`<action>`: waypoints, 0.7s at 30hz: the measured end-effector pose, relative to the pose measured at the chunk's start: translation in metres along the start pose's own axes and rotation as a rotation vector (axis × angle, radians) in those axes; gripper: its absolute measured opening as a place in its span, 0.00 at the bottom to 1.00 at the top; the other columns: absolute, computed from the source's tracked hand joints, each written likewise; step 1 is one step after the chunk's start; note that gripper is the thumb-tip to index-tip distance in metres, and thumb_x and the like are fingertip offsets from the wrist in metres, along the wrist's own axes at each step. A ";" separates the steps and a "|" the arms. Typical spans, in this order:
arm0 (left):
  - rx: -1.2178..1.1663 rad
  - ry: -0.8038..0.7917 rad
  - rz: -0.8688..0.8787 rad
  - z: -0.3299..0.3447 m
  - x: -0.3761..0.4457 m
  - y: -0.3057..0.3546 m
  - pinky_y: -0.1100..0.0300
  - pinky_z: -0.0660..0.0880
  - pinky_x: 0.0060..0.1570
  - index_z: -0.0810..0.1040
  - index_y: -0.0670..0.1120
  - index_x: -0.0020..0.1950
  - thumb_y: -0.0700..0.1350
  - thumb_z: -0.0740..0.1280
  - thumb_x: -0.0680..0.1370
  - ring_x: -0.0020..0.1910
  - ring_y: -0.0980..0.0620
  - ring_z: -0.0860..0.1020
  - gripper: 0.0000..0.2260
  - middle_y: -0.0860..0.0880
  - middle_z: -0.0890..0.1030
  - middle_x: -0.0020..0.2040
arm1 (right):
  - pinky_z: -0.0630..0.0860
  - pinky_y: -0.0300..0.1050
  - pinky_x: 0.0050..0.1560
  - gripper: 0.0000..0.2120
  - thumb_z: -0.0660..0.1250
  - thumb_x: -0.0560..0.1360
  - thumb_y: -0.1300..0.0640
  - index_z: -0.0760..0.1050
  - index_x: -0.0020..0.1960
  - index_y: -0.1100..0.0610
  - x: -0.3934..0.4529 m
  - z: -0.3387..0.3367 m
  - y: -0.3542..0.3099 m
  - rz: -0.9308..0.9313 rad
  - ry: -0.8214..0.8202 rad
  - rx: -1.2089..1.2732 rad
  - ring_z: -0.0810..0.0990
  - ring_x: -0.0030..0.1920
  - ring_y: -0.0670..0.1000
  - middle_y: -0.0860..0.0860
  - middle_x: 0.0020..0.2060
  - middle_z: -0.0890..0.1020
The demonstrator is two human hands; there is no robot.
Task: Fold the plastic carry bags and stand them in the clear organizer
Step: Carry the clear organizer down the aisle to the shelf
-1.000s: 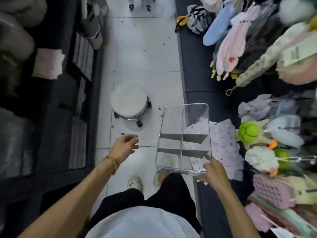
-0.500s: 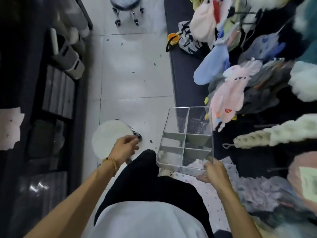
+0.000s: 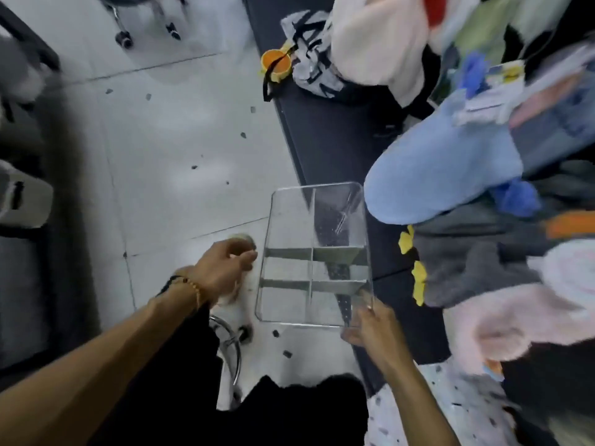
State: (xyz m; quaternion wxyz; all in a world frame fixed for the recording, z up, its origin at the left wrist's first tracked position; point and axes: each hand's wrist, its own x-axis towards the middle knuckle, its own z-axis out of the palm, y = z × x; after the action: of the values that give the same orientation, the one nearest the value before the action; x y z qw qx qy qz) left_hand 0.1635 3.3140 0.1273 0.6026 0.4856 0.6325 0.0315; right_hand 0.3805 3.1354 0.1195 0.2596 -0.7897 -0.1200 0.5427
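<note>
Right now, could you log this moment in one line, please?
right hand: holds organizer corner | left hand: free | organizer: empty

Arms: we are seeing both bare to the frame edge, no sleeves showing.
Left wrist: we are seeing a beaded bracelet (image 3: pixel 192 286) beside a thin dark band (image 3: pixel 167 282).
Legs: we are seeing black clothing (image 3: pixel 199 407), possibly trousers.
</note>
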 end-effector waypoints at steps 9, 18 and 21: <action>0.098 -0.173 0.102 0.077 0.192 -0.022 0.53 0.76 0.52 0.78 0.45 0.54 0.41 0.62 0.80 0.50 0.48 0.81 0.06 0.46 0.81 0.52 | 0.81 0.56 0.48 0.16 0.55 0.77 0.62 0.73 0.61 0.52 0.186 0.065 0.075 0.107 0.370 0.299 0.83 0.41 0.54 0.53 0.49 0.79; 0.130 -0.258 0.283 0.152 0.283 -0.094 0.54 0.76 0.50 0.77 0.46 0.55 0.41 0.61 0.81 0.50 0.48 0.81 0.07 0.46 0.81 0.52 | 0.81 0.53 0.52 0.24 0.54 0.80 0.59 0.61 0.76 0.52 0.298 0.087 0.119 0.090 0.588 0.576 0.84 0.39 0.52 0.54 0.65 0.72; 0.139 -0.286 0.301 0.152 0.298 -0.114 0.56 0.77 0.50 0.77 0.47 0.57 0.42 0.61 0.81 0.50 0.50 0.81 0.08 0.49 0.81 0.52 | 0.81 0.54 0.52 0.22 0.53 0.81 0.58 0.61 0.75 0.54 0.320 0.094 0.106 0.010 0.663 0.596 0.83 0.44 0.56 0.56 0.67 0.71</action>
State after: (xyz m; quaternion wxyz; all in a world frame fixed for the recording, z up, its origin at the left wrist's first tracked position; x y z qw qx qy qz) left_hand 0.2775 3.3653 -0.2034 0.6397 0.6147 0.4614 0.0082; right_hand 0.4067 3.2239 -0.2175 0.4977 -0.8124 0.1352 0.2722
